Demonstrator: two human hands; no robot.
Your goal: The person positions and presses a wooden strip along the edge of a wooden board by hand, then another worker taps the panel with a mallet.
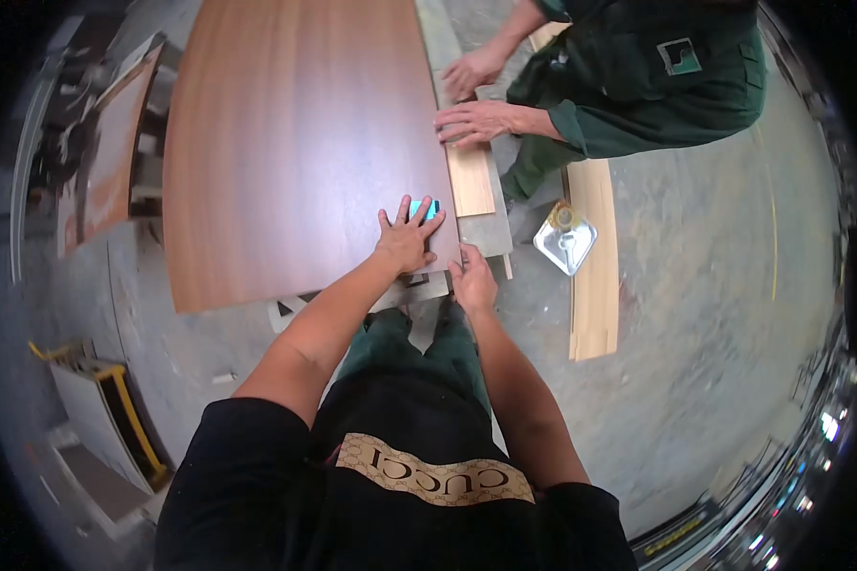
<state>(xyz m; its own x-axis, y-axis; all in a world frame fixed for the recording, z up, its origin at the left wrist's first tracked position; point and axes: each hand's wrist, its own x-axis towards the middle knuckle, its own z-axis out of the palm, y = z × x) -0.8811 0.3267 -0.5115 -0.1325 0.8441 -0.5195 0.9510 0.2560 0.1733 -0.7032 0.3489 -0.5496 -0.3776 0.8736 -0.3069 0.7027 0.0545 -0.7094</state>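
A large brown wood-grain panel [295, 133] lies in front of me with its near right corner close to my hands. My left hand [408, 243] rests flat on it with fingers spread, over a small dark object with a lit cyan face [423, 208], partly hidden by the fingers. At the panel's corner, my right hand [474, 281] has its fingers curled against the edge. Along the panel's right side lies a pale wood strip [470, 181] on a grey board [487, 233].
A co-worker in dark green has a hand [476, 122] at the strip and panel edge, and another hand [474, 71] just beyond. A metal can [567, 243] stands on a long plank [593, 285] at right. Leaning panels [114, 152] and a yellow-edged frame [129, 419] are at left.
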